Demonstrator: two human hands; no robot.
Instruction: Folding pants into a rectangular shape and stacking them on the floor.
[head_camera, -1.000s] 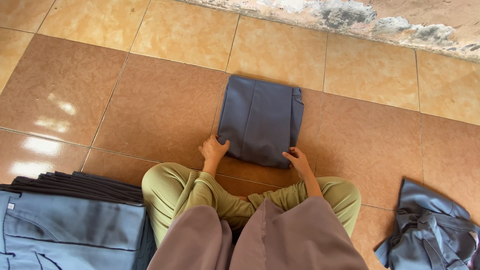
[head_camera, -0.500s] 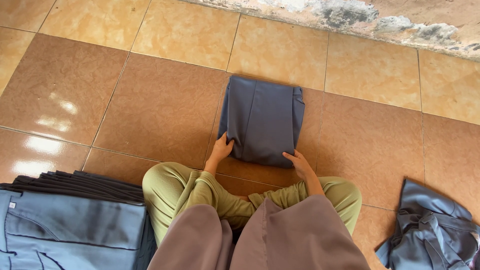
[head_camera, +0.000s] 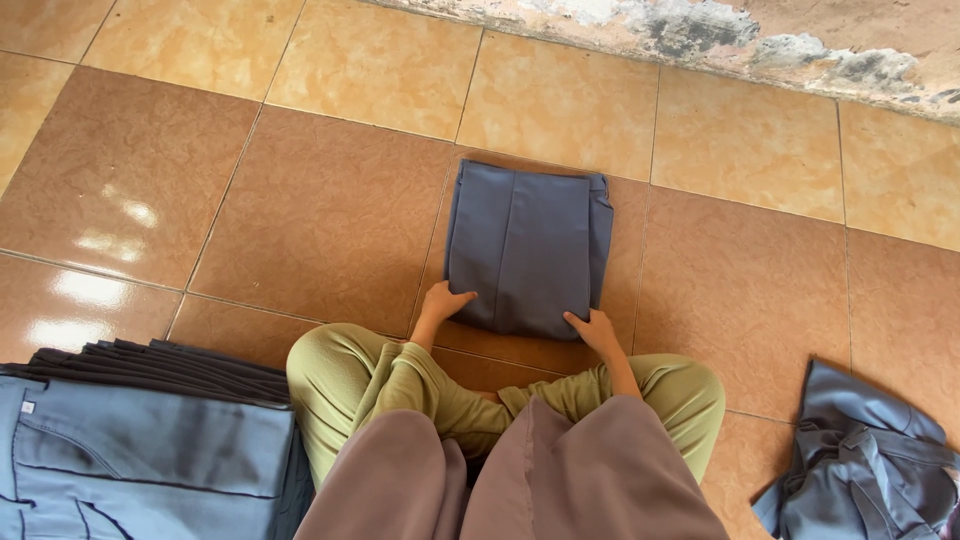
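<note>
Brown tiled floor (head_camera: 300, 210), grimy wall base along far edge. Stack of folded grey-blue garments (head_camera: 140, 450) at near left; crumpled blue garment (head_camera: 865, 465) at near right. Folded blue-grey trousers (head_camera: 528, 245) flat on floor, centre, before crossed legs. Left hand (head_camera: 443, 302) grips near-left corner, fingers curled over edge. Right hand (head_camera: 592, 328) grips near-right corner likewise.

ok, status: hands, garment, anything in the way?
Left hand and right hand both on near edge of folded grey garment, flat on tiled floor. Folded stack at left, crumpled grey garment at right, both apart from it.
</note>
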